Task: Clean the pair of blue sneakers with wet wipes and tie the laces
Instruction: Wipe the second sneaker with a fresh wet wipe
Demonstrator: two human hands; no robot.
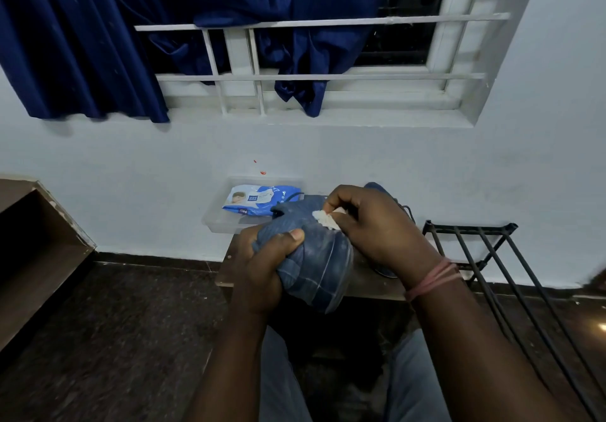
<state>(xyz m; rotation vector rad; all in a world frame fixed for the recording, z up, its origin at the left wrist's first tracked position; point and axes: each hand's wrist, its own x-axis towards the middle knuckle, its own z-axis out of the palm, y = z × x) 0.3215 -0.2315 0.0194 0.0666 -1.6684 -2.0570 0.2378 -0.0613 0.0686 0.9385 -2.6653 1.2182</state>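
My left hand (265,264) grips one blue sneaker (319,264) from its left side, holding it above a small wooden table. A crumpled white wet wipe (324,218) is pinched in my right hand (370,224) and pressed against the top of that sneaker. The second blue sneaker (382,188) lies on the table behind my right hand and is mostly hidden. A blue and white pack of wet wipes (259,200) rests in a clear plastic tray (216,224) at the table's back left, against the wall.
The wooden table (364,282) stands against a white wall under a barred window with dark blue curtains (98,44). A black metal rack (475,244) stands to the right. A brown shelf unit (36,241) is at the left. My knees are below the table edge.
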